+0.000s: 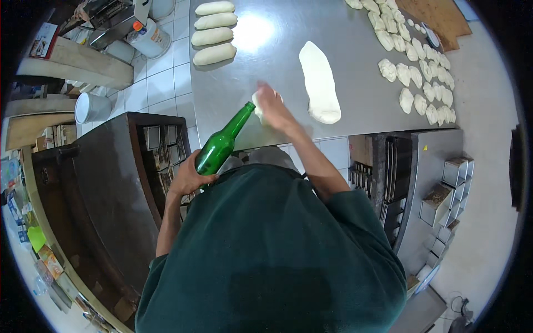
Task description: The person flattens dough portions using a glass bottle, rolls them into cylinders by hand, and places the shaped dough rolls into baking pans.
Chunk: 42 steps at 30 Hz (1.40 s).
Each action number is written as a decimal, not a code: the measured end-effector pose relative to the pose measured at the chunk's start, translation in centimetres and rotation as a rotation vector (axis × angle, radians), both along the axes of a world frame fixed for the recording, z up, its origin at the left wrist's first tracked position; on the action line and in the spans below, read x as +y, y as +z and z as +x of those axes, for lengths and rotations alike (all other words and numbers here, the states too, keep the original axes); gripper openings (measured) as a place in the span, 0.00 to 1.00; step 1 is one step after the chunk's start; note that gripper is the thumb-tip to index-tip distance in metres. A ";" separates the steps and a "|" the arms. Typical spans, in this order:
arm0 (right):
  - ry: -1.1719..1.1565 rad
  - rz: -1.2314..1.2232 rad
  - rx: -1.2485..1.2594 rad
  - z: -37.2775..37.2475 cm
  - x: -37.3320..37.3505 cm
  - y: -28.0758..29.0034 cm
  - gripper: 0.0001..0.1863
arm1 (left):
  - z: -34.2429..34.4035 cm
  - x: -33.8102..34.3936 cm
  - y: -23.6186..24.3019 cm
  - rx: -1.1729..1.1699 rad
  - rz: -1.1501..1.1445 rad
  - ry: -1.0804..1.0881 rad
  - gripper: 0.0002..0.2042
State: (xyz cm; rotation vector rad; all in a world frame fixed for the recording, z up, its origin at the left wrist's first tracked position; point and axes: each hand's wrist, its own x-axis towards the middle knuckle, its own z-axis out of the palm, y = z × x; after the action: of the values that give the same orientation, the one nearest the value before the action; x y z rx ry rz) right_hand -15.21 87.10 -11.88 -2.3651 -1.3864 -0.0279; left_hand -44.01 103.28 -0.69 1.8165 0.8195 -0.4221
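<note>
A green glass bottle (pixel 217 147) is held by my left hand (pixel 189 176), whose fingers wrap round its wide lower end. The bottle slants up and to the right, its neck over the near edge of the metal table. My right hand (pixel 271 106) is smeared by motion beside the bottle's mouth, over a small piece of dough (pixel 258 103) that it partly hides. Whether its fingers grip the dough is unclear. To the right lies a long flattened strip of dough (pixel 320 83). Several smooth rolled dough logs (pixel 214 36) line the table's far left.
Many unshaped dough lumps (pixel 408 72) cover the right side of the metal table (pixel 361 105). A dark metal cabinet (pixel 111 177) stands at left, near a white bucket (pixel 91 108) and a white jug (pixel 150 40). Metal baking tins (pixel 438 200) are at lower right.
</note>
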 end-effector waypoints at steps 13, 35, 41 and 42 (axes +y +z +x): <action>0.164 -0.119 -0.009 0.6 -5.2 9.9 0.36 | 14.8 1.8 0.4 -0.326 0.056 -0.420 0.38; -0.100 -0.650 0.563 20.0 8.2 6.8 0.50 | 34.0 5.6 -5.0 -0.222 0.799 0.233 0.16; -0.078 -0.502 0.282 12.2 0.5 6.1 0.43 | 27.2 -1.3 -9.3 -0.639 1.277 0.052 0.14; -0.058 -0.363 0.185 11.2 -0.4 5.4 0.40 | 26.4 -1.6 -10.0 -0.657 1.282 0.051 0.14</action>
State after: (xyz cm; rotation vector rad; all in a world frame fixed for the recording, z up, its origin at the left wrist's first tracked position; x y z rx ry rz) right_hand -4.00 86.74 -6.49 -2.6168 -1.3242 0.4509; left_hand -17.58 101.68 -10.71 2.8026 0.6693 0.9387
